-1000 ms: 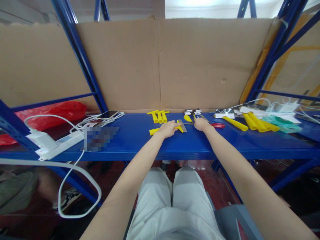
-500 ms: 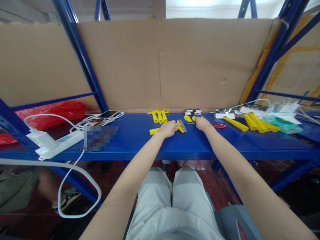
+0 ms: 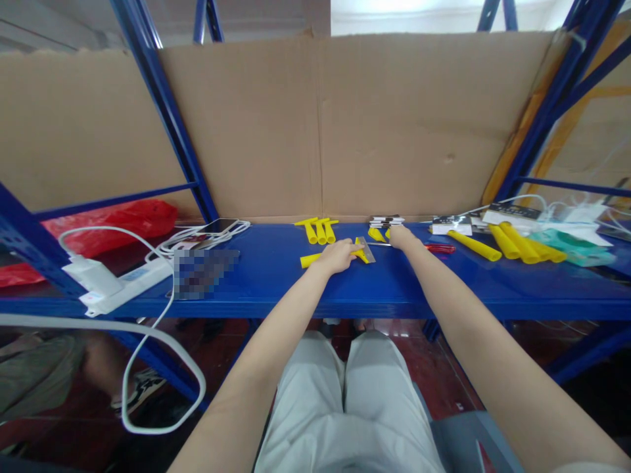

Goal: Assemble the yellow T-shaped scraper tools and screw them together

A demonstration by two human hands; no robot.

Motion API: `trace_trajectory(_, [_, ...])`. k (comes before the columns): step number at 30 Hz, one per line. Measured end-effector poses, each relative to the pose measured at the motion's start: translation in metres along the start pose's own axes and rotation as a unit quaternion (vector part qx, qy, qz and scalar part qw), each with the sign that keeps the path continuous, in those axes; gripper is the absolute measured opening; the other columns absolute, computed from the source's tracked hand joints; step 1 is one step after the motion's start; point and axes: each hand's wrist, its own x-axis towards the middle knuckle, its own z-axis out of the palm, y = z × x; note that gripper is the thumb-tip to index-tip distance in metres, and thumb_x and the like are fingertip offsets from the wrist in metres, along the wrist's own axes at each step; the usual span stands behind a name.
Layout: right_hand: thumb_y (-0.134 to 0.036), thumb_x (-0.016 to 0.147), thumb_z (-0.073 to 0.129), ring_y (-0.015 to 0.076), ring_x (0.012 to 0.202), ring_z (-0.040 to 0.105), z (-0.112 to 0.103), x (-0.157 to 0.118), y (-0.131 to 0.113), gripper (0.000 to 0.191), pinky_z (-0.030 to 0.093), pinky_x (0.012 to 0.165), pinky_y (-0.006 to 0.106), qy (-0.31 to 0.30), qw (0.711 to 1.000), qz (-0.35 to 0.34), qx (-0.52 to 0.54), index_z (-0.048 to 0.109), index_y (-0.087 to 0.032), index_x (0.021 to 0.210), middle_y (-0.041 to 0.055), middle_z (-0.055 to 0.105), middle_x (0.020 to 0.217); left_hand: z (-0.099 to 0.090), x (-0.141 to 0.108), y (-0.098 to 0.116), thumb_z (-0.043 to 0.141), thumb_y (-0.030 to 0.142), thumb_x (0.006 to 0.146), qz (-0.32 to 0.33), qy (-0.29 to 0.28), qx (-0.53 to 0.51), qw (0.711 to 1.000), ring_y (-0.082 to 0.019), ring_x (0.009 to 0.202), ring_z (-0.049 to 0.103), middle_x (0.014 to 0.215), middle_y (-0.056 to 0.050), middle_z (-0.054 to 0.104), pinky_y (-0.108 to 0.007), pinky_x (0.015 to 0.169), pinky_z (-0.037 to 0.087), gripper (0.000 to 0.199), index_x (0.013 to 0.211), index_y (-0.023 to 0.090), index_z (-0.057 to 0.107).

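Power strip [image 3: 133, 286] well left of yellow scraper [image 3: 365, 252]. Table [image 3: 266, 279] between them: wide blue stretch, front edge on the person's side of scraper. Yellow T-shaped pieces [image 3: 321, 233] behind-left of scraper. Left hand [image 3: 338, 257]: grip clamped on scraper. Right hand [image 3: 401, 238] right of scraper, fingertips hidden, can't tell grip. Red-handled tool [image 3: 440, 248] right of scraper; yellow tubes [image 3: 520, 246] farther right, tighter room.

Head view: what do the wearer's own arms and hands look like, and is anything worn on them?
The left hand and right hand wear no gloves; rings would be too small to make out. Both forearms are bare, with no watch, band or cable visible on them. A pale edge at the lower right may be a sleeve.
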Motion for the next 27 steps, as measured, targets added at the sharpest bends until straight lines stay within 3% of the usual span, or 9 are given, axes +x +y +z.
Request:
trace_trajectory(8, [-0.024, 0.091, 0.051, 0.0269, 0.117, 0.062, 0.001, -0.001, -0.005, 0.041, 0.047, 0.096, 0.037, 0.005, 1.0, -0.015, -0.021, 0.061, -0.007, 0.127, 0.0266, 0.065, 0.12, 0.001, 0.001, -0.001, 0.048, 0.025, 0.095, 0.003, -0.002, 0.003, 1.0, -0.024, 0.114, 0.06, 0.122, -0.008, 0.06, -0.031, 0.092, 0.049, 0.045, 0.139, 0.029, 0.053])
trace_trajectory(16, [-0.019, 0.092, 0.049, 0.0268, 0.121, 0.059, -0.003, -0.005, 0.003, 0.038, 0.046, 0.095, 0.032, -0.012, 0.999, -0.023, -0.028, 0.061, -0.006, 0.125, 0.0252, 0.062, 0.126, 0.001, 0.001, -0.002, 0.048, 0.026, 0.095, 0.003, 0.001, -0.002, 1.0, -0.023, 0.113, 0.06, 0.121, -0.008, 0.06, -0.03, 0.091, 0.049, 0.043, 0.138, 0.031, 0.054])
trace_trajectory(21, [-0.01, 0.091, 0.044, 0.0271, 0.12, 0.059, -0.004, -0.008, 0.003, 0.041, 0.046, 0.094, 0.033, 0.009, 0.999, -0.043, -0.031, 0.055, -0.005, 0.13, 0.0254, 0.063, 0.124, -0.001, 0.0, 0.0, 0.049, 0.026, 0.095, -0.005, -0.002, -0.005, 1.0, -0.023, 0.113, 0.06, 0.122, -0.008, 0.06, -0.03, 0.092, 0.048, 0.044, 0.138, 0.032, 0.054])
trace_trajectory(27, [-0.011, 0.09, 0.043, 0.0273, 0.119, 0.059, -0.001, -0.016, 0.006, 0.043, 0.045, 0.095, 0.034, 0.03, 0.999, -0.013, 0.006, 0.05, -0.006, 0.133, 0.0232, 0.062, 0.126, 0.0, 0.0, 0.001, 0.05, 0.026, 0.094, -0.008, 0.002, -0.01, 1.0, -0.024, 0.114, 0.061, 0.126, -0.009, 0.059, -0.032, 0.094, 0.048, 0.044, 0.137, 0.031, 0.055])
